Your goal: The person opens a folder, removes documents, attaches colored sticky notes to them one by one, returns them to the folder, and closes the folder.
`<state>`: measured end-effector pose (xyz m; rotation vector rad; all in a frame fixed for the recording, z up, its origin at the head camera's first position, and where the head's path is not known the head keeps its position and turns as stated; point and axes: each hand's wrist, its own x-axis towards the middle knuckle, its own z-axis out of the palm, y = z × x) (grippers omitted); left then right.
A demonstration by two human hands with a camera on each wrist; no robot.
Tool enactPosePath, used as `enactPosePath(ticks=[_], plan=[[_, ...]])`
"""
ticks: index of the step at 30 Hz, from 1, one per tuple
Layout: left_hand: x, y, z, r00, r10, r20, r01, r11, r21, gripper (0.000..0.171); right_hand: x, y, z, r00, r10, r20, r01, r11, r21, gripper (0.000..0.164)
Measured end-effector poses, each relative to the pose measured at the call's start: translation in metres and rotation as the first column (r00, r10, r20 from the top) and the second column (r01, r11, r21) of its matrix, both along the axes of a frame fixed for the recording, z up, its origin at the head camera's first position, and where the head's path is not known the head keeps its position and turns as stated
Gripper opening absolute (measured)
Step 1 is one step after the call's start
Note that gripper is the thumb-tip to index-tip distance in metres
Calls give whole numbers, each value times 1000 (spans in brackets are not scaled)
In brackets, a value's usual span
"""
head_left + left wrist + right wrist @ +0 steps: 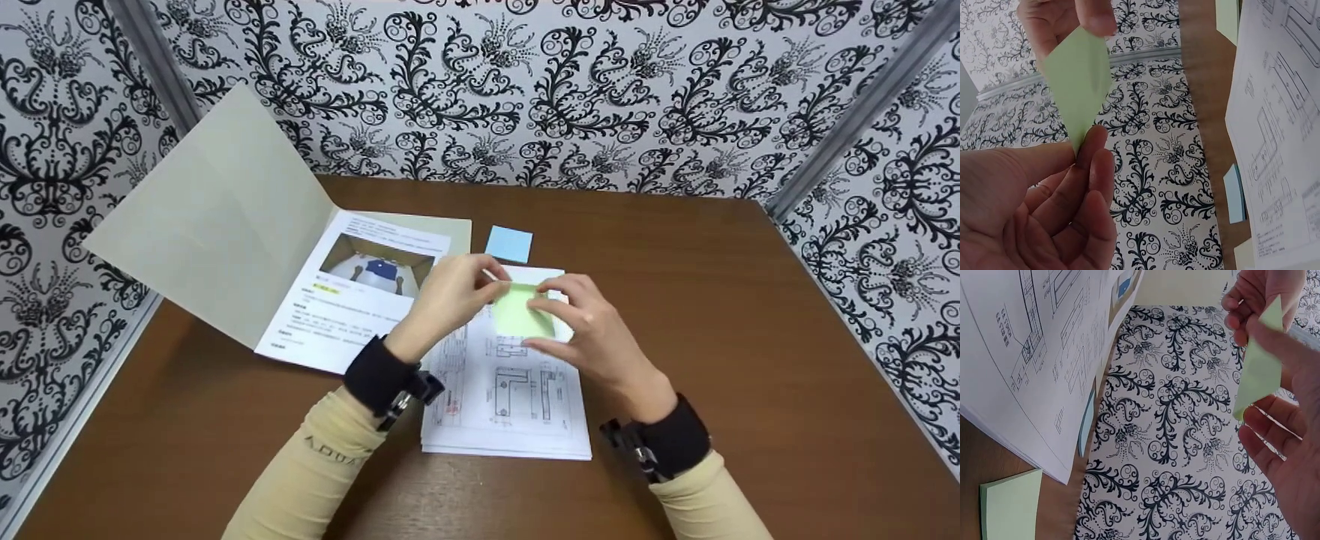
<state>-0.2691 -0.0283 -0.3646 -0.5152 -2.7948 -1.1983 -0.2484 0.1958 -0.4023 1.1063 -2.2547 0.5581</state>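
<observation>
Above a stack of printed drawings (517, 427), both hands hold one light green sticky note (521, 319). My left hand (457, 289) pinches a corner of it between thumb and forefinger, seen close up in the left wrist view. Across from it, my right hand (596, 330) grips the opposite side, its digits on both faces of the note (1261, 371) in the right wrist view. A pad of green sticky notes (1010, 506) lies on the table beside the stack. Behind the stack lies a blue sticky pad (510, 244).
To the left lies an open cream folder (217, 217), its cover raised against the wall side. Inside it is a printed page (330, 322) with a photo and highlighted text. Patterned walls (495, 97) enclose the brown table (712, 315) at the back and sides.
</observation>
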Motion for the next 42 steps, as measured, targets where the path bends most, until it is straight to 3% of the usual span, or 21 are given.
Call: enactPosePath(ticks=[4, 9, 14, 19, 23, 29, 34, 42], plan=[[5, -9, -4, 998, 9, -56, -9, 1000, -4, 11, 1, -5, -1, 999, 13, 38, -13, 1000, -14, 50], [7, -17, -14, 993, -9, -116, 13, 999, 32, 9, 2, -15, -6, 992, -29, 120, 36, 998, -55, 31], [0, -17, -32, 994, -13, -109, 22, 996, 83, 9, -3, -22, -14, 967, -53, 248, 82, 991, -108, 21], [-9, -13, -51, 998, -16, -57, 22, 995, 102, 11, -12, -23, -22, 941, -124, 316, 158, 984, -83, 13], [-11, -10, -59, 1000, -17, -16, 18, 999, 45, 13, -19, -20, -28, 911, -157, 381, 187, 981, -44, 10], [-12, -5, -68, 1000, -24, 1, 24, 993, -118, 12, -27, -18, -39, 864, -194, 465, 189, 980, 56, 10], [-16, -2, -78, 999, -20, -25, 15, 977, -213, 11, -32, -17, -46, 853, -188, 487, 151, 982, 115, 11], [-19, -1, -86, 999, -44, -25, 37, 971, -235, 8, -36, -17, -49, 846, -184, 501, 99, 977, 190, 10]])
